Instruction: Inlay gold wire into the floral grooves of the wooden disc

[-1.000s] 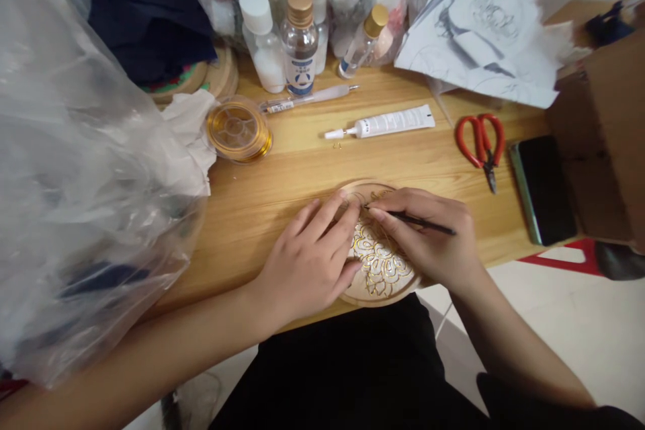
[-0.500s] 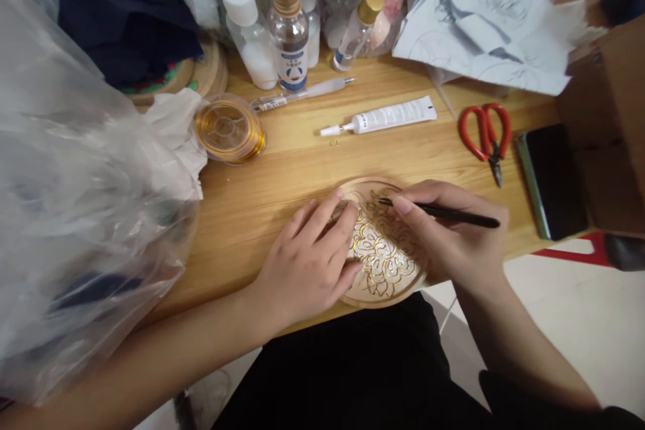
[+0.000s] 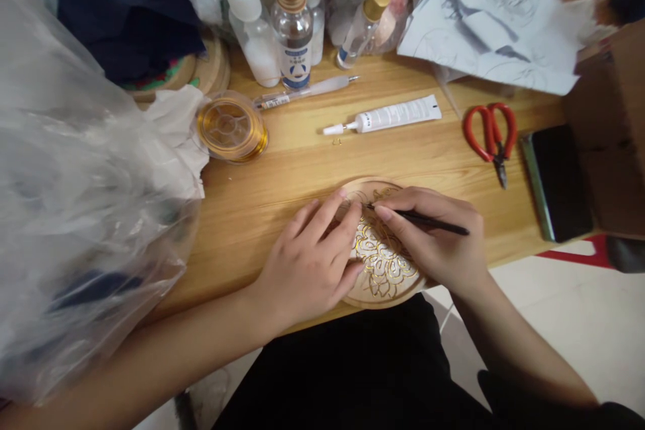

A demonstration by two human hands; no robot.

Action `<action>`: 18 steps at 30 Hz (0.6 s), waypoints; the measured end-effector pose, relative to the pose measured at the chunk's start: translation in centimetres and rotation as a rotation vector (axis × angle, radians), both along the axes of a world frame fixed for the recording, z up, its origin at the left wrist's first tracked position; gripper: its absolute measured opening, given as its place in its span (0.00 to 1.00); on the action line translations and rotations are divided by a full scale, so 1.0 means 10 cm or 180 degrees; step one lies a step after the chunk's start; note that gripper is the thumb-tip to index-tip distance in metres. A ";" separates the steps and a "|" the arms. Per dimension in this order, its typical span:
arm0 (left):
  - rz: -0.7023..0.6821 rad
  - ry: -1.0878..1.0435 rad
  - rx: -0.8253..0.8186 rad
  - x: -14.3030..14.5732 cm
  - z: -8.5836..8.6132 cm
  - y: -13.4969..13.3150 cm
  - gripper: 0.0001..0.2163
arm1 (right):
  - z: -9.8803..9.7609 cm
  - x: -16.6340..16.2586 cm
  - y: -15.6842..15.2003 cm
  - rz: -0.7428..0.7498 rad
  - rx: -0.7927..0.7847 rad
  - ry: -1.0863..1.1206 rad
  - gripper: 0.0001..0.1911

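Observation:
A round wooden plaque (image 3: 360, 292) lies at the table's front edge, bearing a flower pattern outlined in raised gold wire (image 3: 383, 256). My left hand (image 3: 315, 259) rests flat over its left side, fingers spread, fingertips pressing on the surface. From the right, my right hand (image 3: 438, 232) pinches slim black tweezers (image 3: 436, 222) between thumb and fingers. The tweezers' tip is close to my left index fingertip, over the upper part of the pattern. Whether the tip holds a bit of wire is too small to tell.
Beyond the plaque lie a white glue tube (image 3: 398, 114), a pen (image 3: 312, 91), a spool of gold wire (image 3: 232, 126) and red-handled cutters (image 3: 491, 138). Bottles (image 3: 293, 40) stand behind. A plastic bag (image 3: 91, 228) bulges at left; a phone (image 3: 557, 181) and cardboard box (image 3: 615, 127) are right.
My right hand has shifted left with the tweezers, bringing their tip from the plaque's upper middle to beside my left index finger. My left hand stays in place.

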State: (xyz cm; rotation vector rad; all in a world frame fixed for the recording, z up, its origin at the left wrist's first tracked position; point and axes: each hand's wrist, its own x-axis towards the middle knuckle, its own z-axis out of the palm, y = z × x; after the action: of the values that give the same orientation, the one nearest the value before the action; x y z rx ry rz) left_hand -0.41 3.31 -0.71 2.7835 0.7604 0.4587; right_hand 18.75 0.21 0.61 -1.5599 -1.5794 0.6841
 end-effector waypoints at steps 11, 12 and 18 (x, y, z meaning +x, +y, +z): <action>-0.0059 -0.0035 -0.0092 -0.01 0.02 0.02 0.18 | 0.08 0.10 0.10 0.0451 -0.0032 -0.0255 0.02; -0.0064 -0.0034 -0.0106 -0.01 0.03 0.03 0.19 | 0.09 0.11 0.12 0.0554 -0.0016 -0.0273 0.02; -0.0090 -0.0011 -0.0175 -0.01 0.03 0.04 0.19 | 0.19 0.26 0.32 0.1314 -0.0202 -0.0358 0.03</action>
State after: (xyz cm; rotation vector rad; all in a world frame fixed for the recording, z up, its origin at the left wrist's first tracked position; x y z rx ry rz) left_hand -0.55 3.68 -0.38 2.7382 0.7208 0.4307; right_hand 21.33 3.40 2.51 -1.3454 -2.0094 0.8869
